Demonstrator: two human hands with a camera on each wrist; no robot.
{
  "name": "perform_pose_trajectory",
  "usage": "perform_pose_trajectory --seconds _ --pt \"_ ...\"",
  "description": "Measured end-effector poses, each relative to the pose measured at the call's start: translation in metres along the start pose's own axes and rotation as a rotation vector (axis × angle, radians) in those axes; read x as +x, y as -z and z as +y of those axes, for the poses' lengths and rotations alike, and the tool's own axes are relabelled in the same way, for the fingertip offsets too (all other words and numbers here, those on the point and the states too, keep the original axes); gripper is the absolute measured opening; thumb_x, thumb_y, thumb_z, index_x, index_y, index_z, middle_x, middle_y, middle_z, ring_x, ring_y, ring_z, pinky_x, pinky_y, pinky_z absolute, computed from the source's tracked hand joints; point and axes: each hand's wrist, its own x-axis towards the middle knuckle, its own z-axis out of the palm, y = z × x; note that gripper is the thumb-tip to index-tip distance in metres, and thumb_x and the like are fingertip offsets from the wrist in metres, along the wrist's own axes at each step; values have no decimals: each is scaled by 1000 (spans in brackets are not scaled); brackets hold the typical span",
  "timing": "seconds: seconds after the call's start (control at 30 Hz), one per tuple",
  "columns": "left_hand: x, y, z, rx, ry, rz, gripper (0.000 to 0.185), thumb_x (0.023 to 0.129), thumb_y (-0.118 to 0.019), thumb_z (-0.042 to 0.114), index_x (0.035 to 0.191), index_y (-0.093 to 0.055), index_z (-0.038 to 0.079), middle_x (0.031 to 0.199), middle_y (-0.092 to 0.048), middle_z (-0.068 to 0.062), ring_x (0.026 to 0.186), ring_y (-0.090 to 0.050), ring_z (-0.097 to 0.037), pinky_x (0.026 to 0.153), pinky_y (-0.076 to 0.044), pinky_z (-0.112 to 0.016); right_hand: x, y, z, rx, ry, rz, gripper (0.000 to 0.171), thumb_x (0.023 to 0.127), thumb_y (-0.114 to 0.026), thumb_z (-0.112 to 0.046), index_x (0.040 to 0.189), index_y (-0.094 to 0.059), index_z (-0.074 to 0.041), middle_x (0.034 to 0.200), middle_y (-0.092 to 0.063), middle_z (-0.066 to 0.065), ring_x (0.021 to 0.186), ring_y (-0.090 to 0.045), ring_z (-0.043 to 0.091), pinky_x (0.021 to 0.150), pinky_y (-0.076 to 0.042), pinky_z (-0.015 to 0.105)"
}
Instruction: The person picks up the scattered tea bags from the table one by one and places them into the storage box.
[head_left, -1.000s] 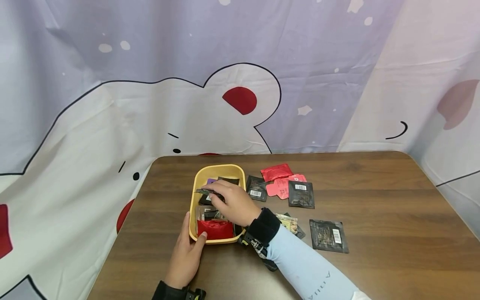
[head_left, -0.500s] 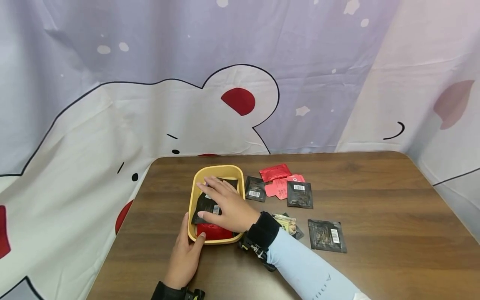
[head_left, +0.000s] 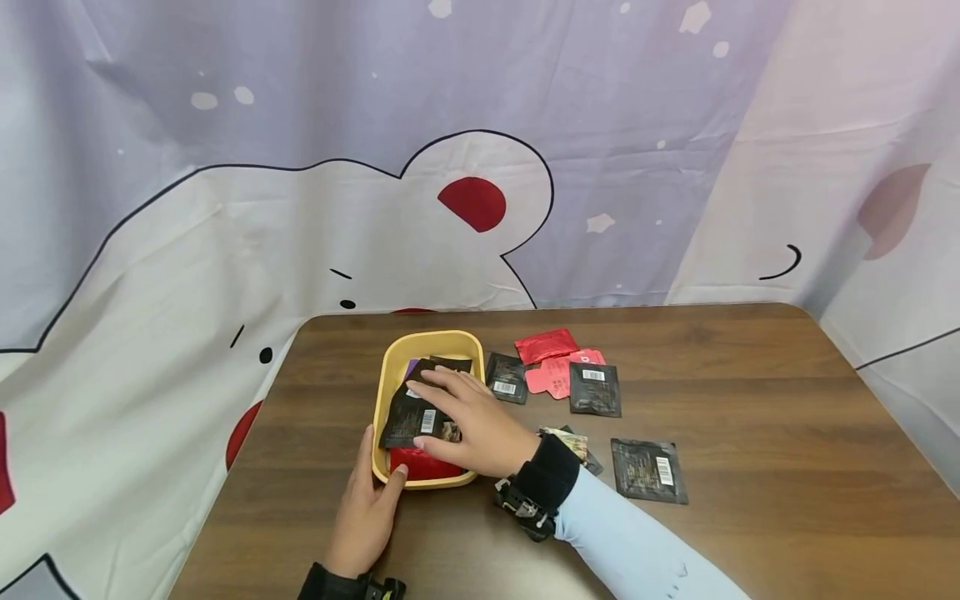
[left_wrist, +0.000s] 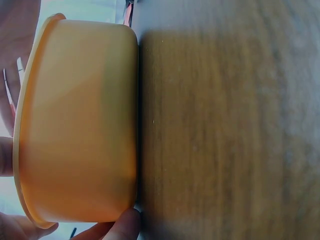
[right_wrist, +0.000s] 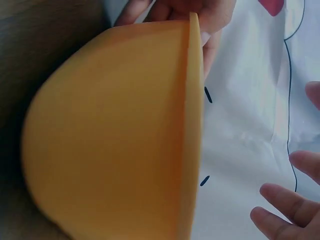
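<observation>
Sachets (head_left: 592, 388) clutter table (head_left: 750, 400) right of yellow tub (head_left: 390, 367); far right, front wood bare.

The yellow tub (head_left: 390, 379) looks like smooth plastic with a soft, dull shine; up close its wall (left_wrist: 80, 125) has no marks or bumps. The table (head_left: 750, 400) is dark brown wood with long grain lines, smooth and a little shiny. The black packet (head_left: 411, 415) under the right hand (head_left: 472, 421) looks like thin crinkly foil or plastic, and so do the shiny red packets (head_left: 547, 345) lying on the table. The curtain (head_left: 225, 208) behind is soft matt cloth with folds. The sleeve (head_left: 637, 550) is smooth, pale blue stretchy cloth, and the wrist band (head_left: 546, 483) is dull black cloth
</observation>
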Motion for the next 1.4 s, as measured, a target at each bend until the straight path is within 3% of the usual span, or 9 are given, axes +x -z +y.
perform_pose_trajectory --seconds 0.33,0.9,1.2,1.4 --pt "3 2 0 11 33 4 84 102 -55 30 164 0 19 169 -14 -20 154 -22 -42 121 -21 -62 -32 10 11 -61 -67 -22 65 97 -63 -46 156 -40 -30 159 -41 1 151 -34 22 123 -28 57" --pt "2 2 -2 22 84 -13 86 102 -54 35 164 4 22 170 -12 -20 155 -19 -43 122 -19 -63 -102 14 36 -188 -26 -86 65 95 -64 -50 152 -47 -25 153 -49 7 144 -44 26 120 -33 57" --pt "2 2 0 33 95 -26 87 102 -53 38 164 5 21 170 -11 -20 154 -19 -44 121 -19 -64 -123 13 39 -194 -58 -182 67 91 -67 -53 150 -49 -26 153 -50 7 142 -47 28 113 -41 57" --pt "3 1 1 36 86 -26 87 102 -53 38 164 5 21 170 -11 -20 155 -19 -44 121 -20 -63 -125 15 39 -167 -100 -266 71 89 -71 -52 152 -48 -26 153 -49 6 144 -44 30 114 -40 57"
